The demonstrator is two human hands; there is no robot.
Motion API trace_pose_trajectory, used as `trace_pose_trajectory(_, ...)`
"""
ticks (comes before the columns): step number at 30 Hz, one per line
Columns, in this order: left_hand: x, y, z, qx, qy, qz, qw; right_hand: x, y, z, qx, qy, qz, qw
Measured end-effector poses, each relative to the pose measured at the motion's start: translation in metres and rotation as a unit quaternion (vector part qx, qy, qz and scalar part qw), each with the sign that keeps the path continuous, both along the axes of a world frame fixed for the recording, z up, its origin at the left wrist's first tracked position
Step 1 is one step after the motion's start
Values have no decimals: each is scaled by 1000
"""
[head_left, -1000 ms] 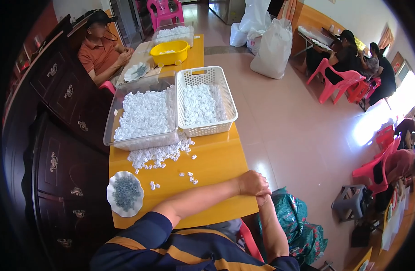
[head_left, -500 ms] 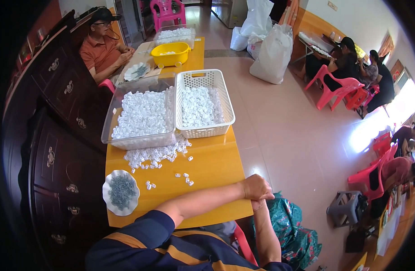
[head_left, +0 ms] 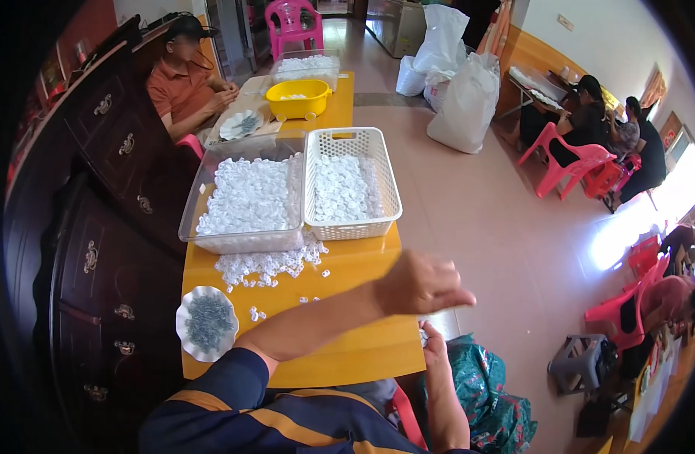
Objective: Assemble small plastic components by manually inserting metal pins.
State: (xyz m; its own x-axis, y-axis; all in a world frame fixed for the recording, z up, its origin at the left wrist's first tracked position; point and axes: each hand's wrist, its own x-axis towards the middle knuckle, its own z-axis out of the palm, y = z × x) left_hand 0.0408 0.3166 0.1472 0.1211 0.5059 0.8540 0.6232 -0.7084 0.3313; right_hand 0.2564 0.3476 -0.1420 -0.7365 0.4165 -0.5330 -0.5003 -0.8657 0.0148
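From the head camera we see our left hand (head_left: 419, 286) raised over the right edge of the yellow table (head_left: 363, 356), fingers curled loosely with the thumb pointing out to the right; it looks closed, yet we cannot tell whether anything sits inside it. Our right hand (head_left: 432, 342) lies just below it at the table's edge, mostly hidden by the left hand, so we cannot tell its grip either, though something small and white shows at its fingers. The small white plastic pieces (head_left: 266, 265) lie in a loose heap on the table, touching the front of the clear bin (head_left: 245, 198), with a few strays nearer our arm. The clear bin is heaped high with the same pieces, and the white basket (head_left: 353, 184) beside it holds a shallower layer. A scalloped white dish (head_left: 206, 323) of small grey parts stands near the table's left corner. We judge the work well under way but far from finished: the heap on the table and the full bin look like stock still to be handled, the basket has room left.
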Motion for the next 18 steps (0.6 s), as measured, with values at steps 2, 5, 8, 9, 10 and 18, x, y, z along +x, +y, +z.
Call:
trace_pose_trajectory(2, -45, -6, 32, 82, 27, 78, 993, -1, 1, 6, -26, -18, -36, 999)
trace_pose_trajectory(5, -113, 15, 26, 22, -2, 191, 981, 11, 18, 2, -85, -59, -115, 988)
trace_pose_trajectory(8, -173, 28, -11, -128, -42, 290, 947, 21, 35, 23, -68, -32, -130, 989)
trace_pose_trajectory(9, -185, 26, -27, -134, -98, 289, 943, 24, 42, 28, -45, -17, -132, 990)
trace_pose_trajectory(10, -191, 21, -37, -141, -153, 282, 937, 27, 47, 36, -24, -2, -139, 990)
trace_pose_trajectory(18, -139, -93, -64, -200, -374, 147, 893, -81, 64, 175, 94, 41, -101, 990)
